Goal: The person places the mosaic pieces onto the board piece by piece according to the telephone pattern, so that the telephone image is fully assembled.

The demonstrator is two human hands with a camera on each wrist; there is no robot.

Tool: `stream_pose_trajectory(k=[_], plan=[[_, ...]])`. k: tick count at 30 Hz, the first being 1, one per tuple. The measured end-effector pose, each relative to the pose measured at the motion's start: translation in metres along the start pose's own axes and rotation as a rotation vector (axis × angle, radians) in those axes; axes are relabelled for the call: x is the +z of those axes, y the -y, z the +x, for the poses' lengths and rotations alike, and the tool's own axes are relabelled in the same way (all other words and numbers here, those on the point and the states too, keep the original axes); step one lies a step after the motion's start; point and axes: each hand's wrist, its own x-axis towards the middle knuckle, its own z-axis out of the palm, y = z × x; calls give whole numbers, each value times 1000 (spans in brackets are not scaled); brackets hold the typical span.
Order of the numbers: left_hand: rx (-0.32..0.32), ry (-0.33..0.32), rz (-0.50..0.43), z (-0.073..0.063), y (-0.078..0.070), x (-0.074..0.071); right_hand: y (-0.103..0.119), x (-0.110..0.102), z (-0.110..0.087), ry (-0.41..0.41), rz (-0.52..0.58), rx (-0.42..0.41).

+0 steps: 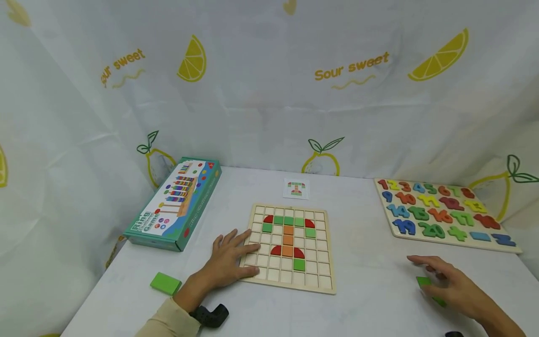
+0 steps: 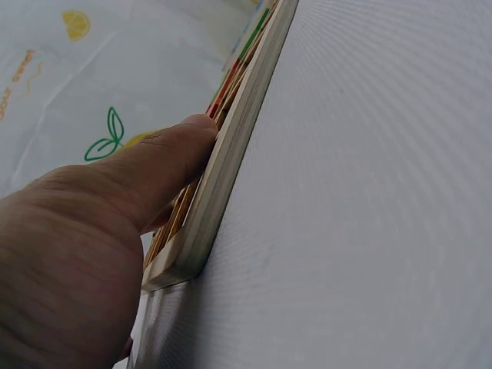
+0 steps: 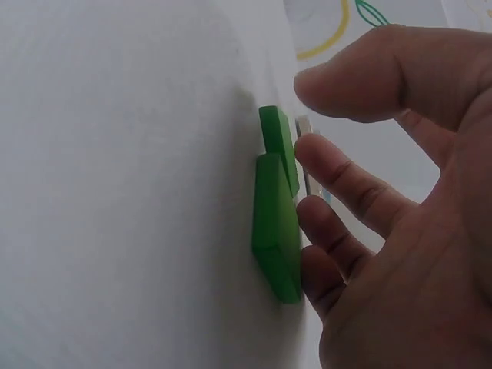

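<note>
A wooden grid board (image 1: 313, 280) lies mid-table with red quarter-round, green and orange square tiles set in a T-like figure. My left hand (image 1: 225, 260) rests spread on its left edge, and in the left wrist view the thumb (image 2: 173, 157) presses on the rim. Off to the right, my right hand (image 1: 456, 289) hovers low with loosely bent fingers over green tiles (image 1: 423, 281), partly hidden by it. The right wrist view shows two of them, a nearer green tile (image 3: 275, 223) and a farther green tile (image 3: 277, 138), with the fingertips right beside them.
A small pattern card (image 1: 296, 189) lies behind the board. A green-and-white game box (image 1: 172, 206) stands back left, and a wooden number puzzle (image 1: 446, 213) sits back right. A green block (image 1: 165, 283) lies left of my left wrist. A printed curtain (image 1: 261, 121) hangs behind the table.
</note>
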Motion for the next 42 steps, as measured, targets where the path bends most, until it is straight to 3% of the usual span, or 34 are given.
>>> stream_pose_trajectory(k=[3,11,20,28,35,42], plan=[[8,-6,1,0,-1,-1,-6,3,0,0,26,-43],[25,-18,19,1,1,-1,-7,6,2,-76,-59,-95],[11,-8,8,1,0,0,-2,7,3,-100,-98,38],[19,-11,12,2,0,0,0,8,2,-148,-164,59],[29,-25,13,1,1,1,6,10,0,-334,-211,-47],[25,-28,12,0,2,1,28,6,1,-460,-151,-184]])
